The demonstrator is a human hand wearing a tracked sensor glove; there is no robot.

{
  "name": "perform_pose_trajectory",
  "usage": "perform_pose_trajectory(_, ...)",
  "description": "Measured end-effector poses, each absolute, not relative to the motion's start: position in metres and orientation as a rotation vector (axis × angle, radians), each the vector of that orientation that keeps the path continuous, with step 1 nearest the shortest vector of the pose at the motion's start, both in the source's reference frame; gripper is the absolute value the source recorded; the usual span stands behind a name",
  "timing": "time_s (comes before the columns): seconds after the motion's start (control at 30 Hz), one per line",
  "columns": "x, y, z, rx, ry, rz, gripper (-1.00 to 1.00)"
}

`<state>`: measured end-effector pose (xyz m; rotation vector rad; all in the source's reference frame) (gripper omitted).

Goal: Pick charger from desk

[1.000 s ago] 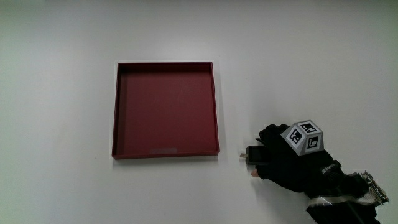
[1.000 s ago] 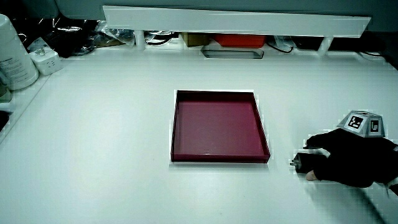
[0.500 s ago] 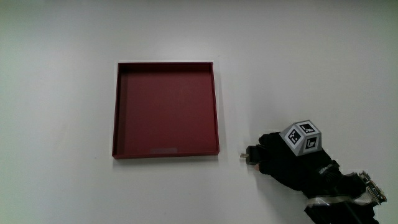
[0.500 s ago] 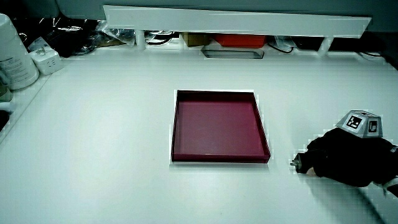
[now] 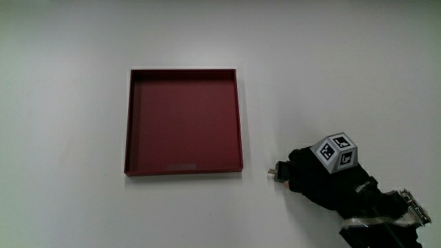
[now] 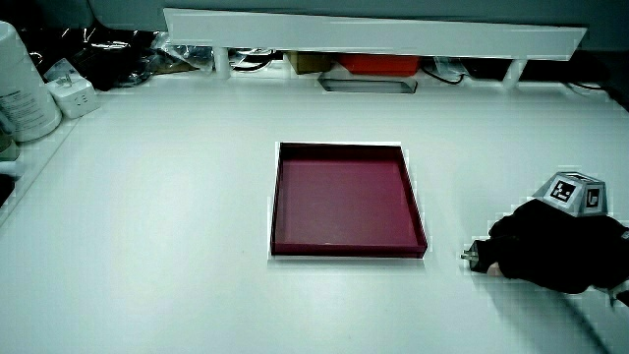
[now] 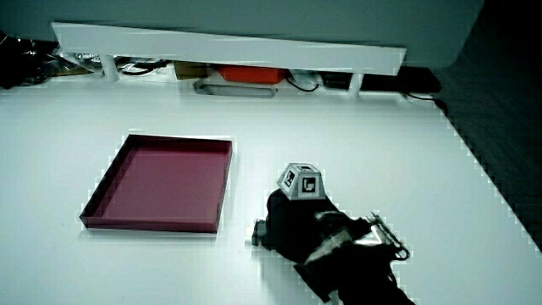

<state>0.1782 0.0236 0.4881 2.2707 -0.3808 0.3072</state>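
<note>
A small dark charger (image 5: 278, 171) lies on the white desk beside the near corner of the red tray (image 5: 183, 170); its metal prongs point toward the tray. The gloved hand (image 5: 318, 180) with the patterned cube (image 5: 336, 151) on its back covers most of the charger, fingers curled around its body. In both side views only the charger's prong end (image 6: 474, 258) (image 7: 261, 233) pokes out from under the hand (image 6: 550, 251) (image 7: 298, 224). The charger still rests on the desk.
The red tray (image 6: 346, 251) (image 7: 152, 223) is square, shallow and holds nothing. A low white partition (image 6: 373, 34) runs along the table's edge away from the person, with cables and an orange box under it. A white canister (image 6: 22, 88) stands at the table's corner.
The fingers, spread over the charger a second ago, have curled down and closed around it. The charger has shifted slightly toward the hand.
</note>
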Motion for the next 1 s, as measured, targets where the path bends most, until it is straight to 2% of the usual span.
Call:
perform_pose_trajectory(0.4, 0.180, 0.023, 0.485, 2.294, -0.417, 0.317, 1.00)
perform_pose_trajectory(0.77, 0.165, 0.002, 0.448, 2.417, -0.477, 0.343, 1.00)
perform_pose_trajectory(1.0, 0.128, -0.016, 0.414, 2.437, -0.587, 0.417, 1.00)
